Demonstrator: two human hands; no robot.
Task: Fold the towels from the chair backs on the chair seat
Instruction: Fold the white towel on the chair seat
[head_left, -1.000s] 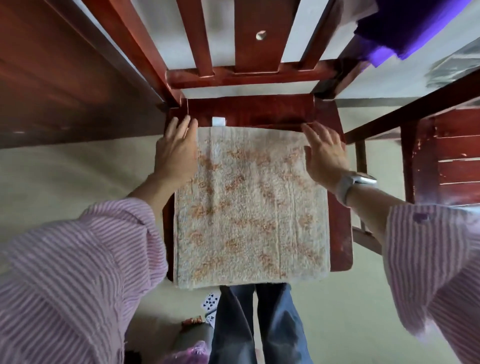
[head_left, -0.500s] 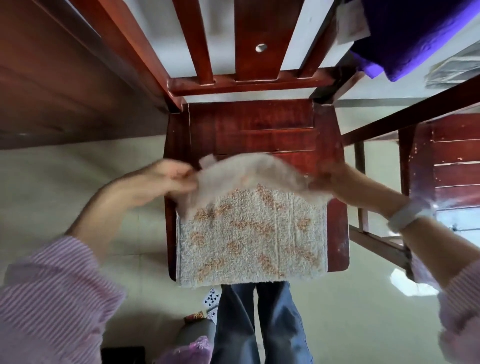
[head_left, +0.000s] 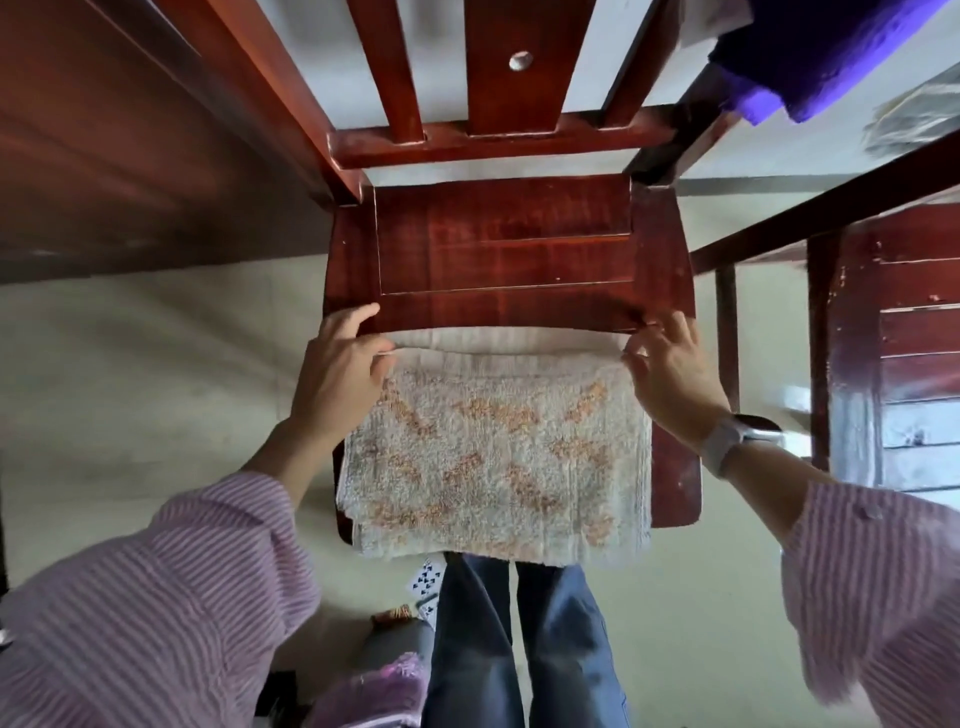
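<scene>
- On the near half of the chair seat (head_left: 509, 249), seen from my head camera, the towel (head_left: 498, 457) lies folded over, its front edge hanging a little past the seat's edge at six o'clock.
- My left hand (head_left: 340, 374) is at the fold's nine o'clock end, thumb and fingers curled and pinching the doubled edge there, as far as I can tell.
- My right hand (head_left: 670, 374) is at the three o'clock end; fingertips pinch that corner of the fold in the same way.
- The towel's long axis runs nine to three, straight between my hands, and the fold line sits at twelve o'clock of the towel, touching both sets of fingers. Neither hand is nearer; each has its own end.
- I judge another fold would bring one end across toward the other, so the hand that lets go matters most.
- At one o'clock, well apart, a purple cloth (head_left: 810, 57) hangs on the next chair's back, probably the next towel.
</scene>
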